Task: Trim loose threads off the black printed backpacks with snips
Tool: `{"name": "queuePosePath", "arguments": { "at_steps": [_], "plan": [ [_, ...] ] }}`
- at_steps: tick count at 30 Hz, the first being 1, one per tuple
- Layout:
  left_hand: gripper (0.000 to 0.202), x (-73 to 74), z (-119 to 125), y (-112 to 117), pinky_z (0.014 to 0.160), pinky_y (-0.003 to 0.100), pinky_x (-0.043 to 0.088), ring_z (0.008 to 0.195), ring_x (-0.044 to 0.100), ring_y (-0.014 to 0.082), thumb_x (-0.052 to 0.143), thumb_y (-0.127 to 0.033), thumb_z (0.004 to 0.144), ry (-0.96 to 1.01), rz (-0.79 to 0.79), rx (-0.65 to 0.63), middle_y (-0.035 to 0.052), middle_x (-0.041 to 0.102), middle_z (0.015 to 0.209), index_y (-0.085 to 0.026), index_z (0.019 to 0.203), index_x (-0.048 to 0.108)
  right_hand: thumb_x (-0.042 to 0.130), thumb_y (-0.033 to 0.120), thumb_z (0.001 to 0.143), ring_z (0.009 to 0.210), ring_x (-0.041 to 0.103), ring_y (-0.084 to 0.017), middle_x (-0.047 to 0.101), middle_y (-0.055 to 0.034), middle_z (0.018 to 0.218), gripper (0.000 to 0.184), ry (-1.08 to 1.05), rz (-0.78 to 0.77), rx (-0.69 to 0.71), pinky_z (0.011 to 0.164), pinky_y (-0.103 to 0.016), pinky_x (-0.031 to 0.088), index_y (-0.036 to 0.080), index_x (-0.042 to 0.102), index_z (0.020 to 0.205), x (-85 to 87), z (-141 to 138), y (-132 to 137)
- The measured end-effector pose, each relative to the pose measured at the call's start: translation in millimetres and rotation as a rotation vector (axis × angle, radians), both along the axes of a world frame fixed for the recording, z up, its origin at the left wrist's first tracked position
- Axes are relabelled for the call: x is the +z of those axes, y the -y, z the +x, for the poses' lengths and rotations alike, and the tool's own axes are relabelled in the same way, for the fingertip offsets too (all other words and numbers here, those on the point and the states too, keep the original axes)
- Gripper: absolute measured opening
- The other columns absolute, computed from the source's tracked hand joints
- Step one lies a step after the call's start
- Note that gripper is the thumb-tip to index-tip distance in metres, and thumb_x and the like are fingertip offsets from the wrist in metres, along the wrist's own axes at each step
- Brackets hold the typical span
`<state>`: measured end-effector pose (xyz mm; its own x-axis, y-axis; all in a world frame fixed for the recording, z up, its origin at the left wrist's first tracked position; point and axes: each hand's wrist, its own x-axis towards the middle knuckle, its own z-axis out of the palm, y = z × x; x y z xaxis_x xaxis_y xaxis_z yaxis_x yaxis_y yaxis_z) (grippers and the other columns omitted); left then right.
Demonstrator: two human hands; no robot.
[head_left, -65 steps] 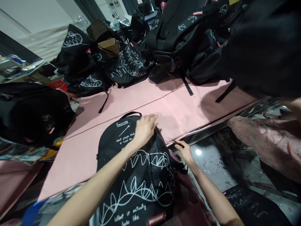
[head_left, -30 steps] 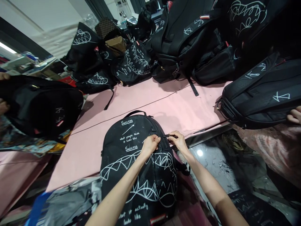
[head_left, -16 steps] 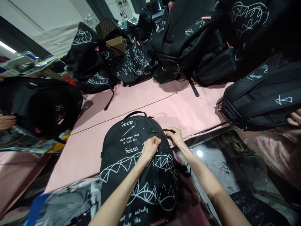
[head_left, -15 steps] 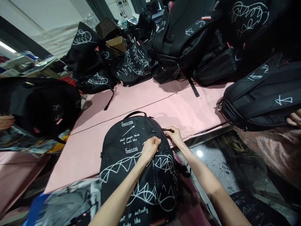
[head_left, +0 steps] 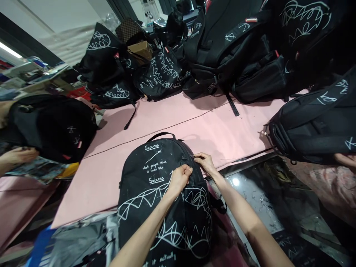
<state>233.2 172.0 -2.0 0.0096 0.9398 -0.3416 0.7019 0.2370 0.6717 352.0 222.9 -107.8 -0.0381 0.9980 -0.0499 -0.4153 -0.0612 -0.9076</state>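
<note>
A black backpack [head_left: 144, 172] with white lettering and scribbled lines lies in front of me, its top handle [head_left: 162, 134] pointing away. My left hand [head_left: 180, 180] is closed in a pinch on the front panel, close to the right-hand seam. What lies between its fingertips is mostly hidden. At the upper right edge, beside the zipper line, my right hand [head_left: 205, 162] pinches the bag's side with thumb and fingers. Both hands touch the same backpack, only a short way apart.
The pink table [head_left: 111, 167] carries several black backpacks [head_left: 164, 74] along its far side. At left, another person's hand [head_left: 19, 157] touches a backpack [head_left: 55, 128]; at right, a hand [head_left: 346, 159] supports another bag [head_left: 314, 126]. Grey cloth [head_left: 80, 241] lies lower left.
My right hand has slid slightly down along the bag's edge; the dark tip at its fingers no longer shows. My left hand keeps its pinch. The neighbours' bags have shifted.
</note>
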Motion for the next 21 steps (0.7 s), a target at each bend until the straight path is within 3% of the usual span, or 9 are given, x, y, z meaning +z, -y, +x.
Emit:
{"name": "queuePosePath", "arguments": {
  "at_steps": [4, 14, 18, 21],
  "plan": [
    [0.027, 0.0, 0, 0, 0.045, 0.021, 0.031, 0.036, 0.043, 0.011, 0.043, -0.041, 0.076, 0.019, 0.003, 0.007, -0.0068, 0.043, 0.036, -0.021, 0.058, 0.043, 0.071, 0.025, 0.06, 0.079, 0.061, -0.016, 0.07, -0.0018, 0.082, 0.018, -0.021, 0.001, 0.018, 0.077, -0.028, 0.045, 0.02, 0.071, 0.077, 1.7, -1, -1],
    [0.028, -3.1, 0, 0, 0.047, 0.021, 0.032, 0.037, 0.044, 0.0111, 0.043, -0.039, 0.078, -0.002, 0.019, -0.002, -0.0064, 0.044, 0.036, -0.02, 0.058, 0.043, 0.07, 0.027, 0.06, 0.075, 0.06, -0.015, 0.068, -0.0012, 0.08, 0.019, -0.029, -0.018, 0.008, 0.073, -0.027, 0.044, 0.02, 0.07, 0.077, 4.0, -7, -4],
    [0.029, 2.5, -2, 1, 0.048, 0.022, 0.033, 0.037, 0.046, 0.0117, 0.044, -0.038, 0.08, -0.006, 0.011, -0.033, -0.0059, 0.045, 0.036, -0.02, 0.058, 0.047, 0.067, 0.032, 0.064, 0.066, 0.058, -0.013, 0.066, -0.0007, 0.072, 0.019, 0.021, -0.015, -0.005, 0.066, -0.026, 0.044, 0.018, 0.068, 0.076, 7.8, -4, -4],
    [0.026, 12.1, -11, -7, 0.055, 0.023, 0.037, 0.052, 0.054, 0.0133, 0.046, -0.039, 0.083, -0.125, 0.2, -0.034, -0.0015, 0.06, 0.058, -0.019, 0.072, 0.059, 0.063, 0.035, 0.07, 0.061, 0.056, -0.014, 0.065, -0.0006, 0.072, 0.022, 0.07, -0.007, -0.034, 0.061, -0.027, 0.044, 0.018, 0.067, 0.083, 20.8, 5, -7]
  ]
}}
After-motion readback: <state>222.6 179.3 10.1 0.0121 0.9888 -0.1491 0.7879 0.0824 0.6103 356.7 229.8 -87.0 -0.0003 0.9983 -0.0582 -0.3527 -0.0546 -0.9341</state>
